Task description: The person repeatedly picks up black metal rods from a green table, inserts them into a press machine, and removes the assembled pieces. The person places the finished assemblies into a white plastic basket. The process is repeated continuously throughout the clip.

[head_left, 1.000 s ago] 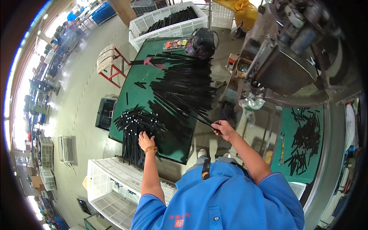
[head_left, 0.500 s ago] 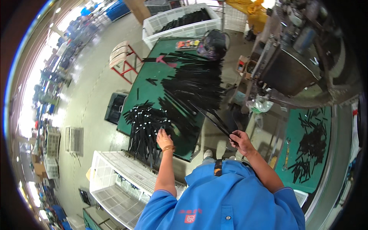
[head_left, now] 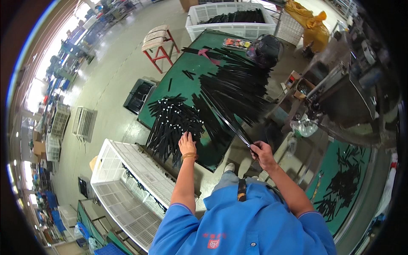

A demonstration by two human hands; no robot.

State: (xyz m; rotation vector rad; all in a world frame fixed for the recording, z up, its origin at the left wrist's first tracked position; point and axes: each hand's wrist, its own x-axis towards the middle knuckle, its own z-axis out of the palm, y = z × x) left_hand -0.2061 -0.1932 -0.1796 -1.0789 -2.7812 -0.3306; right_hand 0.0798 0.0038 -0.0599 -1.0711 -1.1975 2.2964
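left hand (head_left: 187, 143) lies flat and open on the heap of short black strips (head_left: 172, 123) at the near end of the green table (head_left: 187, 70); right hand (head_left: 261, 154) pinches one long black strip (head_left: 231, 125) off the fanned stack (head_left: 238, 89), right at the table edge

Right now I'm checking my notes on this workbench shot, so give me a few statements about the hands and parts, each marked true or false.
1. The left hand rests on the pile of black rods with pale tips. True.
2. The right hand is empty. False: its fingers grip a long black strip drawn from the big heap of black strips.
3. The table has a green top. True.
4. The stool beside the table has blue legs. False: its legs are red.
5. The white crate by the person's left arm is packed full. False: it is mostly bare mesh, with only a few dark parts along one side.
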